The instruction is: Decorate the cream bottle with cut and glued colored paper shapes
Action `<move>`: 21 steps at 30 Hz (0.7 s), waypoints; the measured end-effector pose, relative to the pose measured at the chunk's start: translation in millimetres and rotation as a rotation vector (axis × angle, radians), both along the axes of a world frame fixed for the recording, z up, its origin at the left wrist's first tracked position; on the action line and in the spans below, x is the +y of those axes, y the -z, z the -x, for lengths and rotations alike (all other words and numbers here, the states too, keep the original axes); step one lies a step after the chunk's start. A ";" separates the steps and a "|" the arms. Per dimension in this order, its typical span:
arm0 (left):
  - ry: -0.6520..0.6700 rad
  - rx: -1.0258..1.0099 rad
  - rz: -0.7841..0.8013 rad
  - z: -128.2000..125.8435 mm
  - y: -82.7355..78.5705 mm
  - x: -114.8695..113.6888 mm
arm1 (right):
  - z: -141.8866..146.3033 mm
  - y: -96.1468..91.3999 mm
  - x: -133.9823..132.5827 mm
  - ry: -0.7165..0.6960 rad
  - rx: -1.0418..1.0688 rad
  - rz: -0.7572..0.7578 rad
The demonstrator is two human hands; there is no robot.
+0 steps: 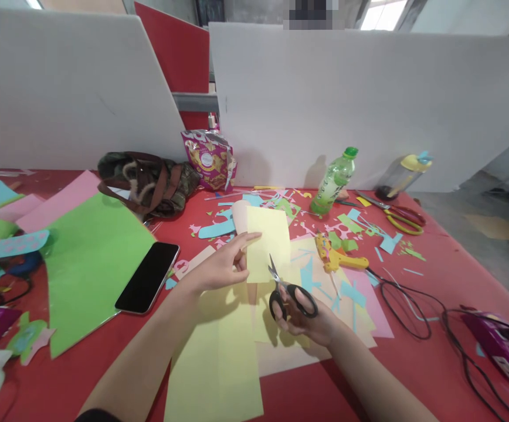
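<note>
A small rectangle of pale yellow paper (268, 234) is pinched at its left edge by my left hand (226, 262), raised above the table. My right hand (305, 319) has its fingers through the black handles of a pair of scissors (276, 278). Their blades are slightly parted and point up and left, in front of the paper's lower part. Beneath my hands lie a larger yellow sheet (214, 363) and a stack of pale sheets (289, 358) with blue scraps on it.
A yellow glue gun (338, 255) with a cable lies right of the paper. A black phone (148, 278) rests on green card (87, 264) at left. Behind are a bag (153, 181), snack packet (210, 159), green bottle (334, 183), red-handled tool (406, 215) and many paper scraps.
</note>
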State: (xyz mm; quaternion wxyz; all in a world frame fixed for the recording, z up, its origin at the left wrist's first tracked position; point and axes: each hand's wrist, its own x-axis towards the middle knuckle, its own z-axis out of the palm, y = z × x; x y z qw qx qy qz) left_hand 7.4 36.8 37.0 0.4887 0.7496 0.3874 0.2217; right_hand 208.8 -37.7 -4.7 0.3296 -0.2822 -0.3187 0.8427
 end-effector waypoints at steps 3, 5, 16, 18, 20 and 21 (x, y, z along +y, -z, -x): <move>0.016 0.011 0.018 1.4 0.4 0.5 | 0.1 1.7 0.2 -0.018 0.041 0.027; 0.031 0.010 0.050 0.7 -0.2 -0.3 | 1.7 2.0 0.1 0.006 0.035 -0.015; 0.046 -0.166 0.208 -13.9 2.9 -6.7 | 8.8 2.9 -1.1 0.220 -0.091 -0.134; 0.057 -0.178 0.227 -15.1 4.2 -7.1 | 9.4 4.9 -0.6 0.248 -0.099 -0.164; 0.066 -0.186 0.226 -15.9 6.2 -7.4 | 9.9 6.7 0.1 0.268 -0.112 -0.182; 0.065 -0.190 0.218 -16.2 7.4 -7.7 | 10.2 7.3 0.4 0.277 -0.121 -0.185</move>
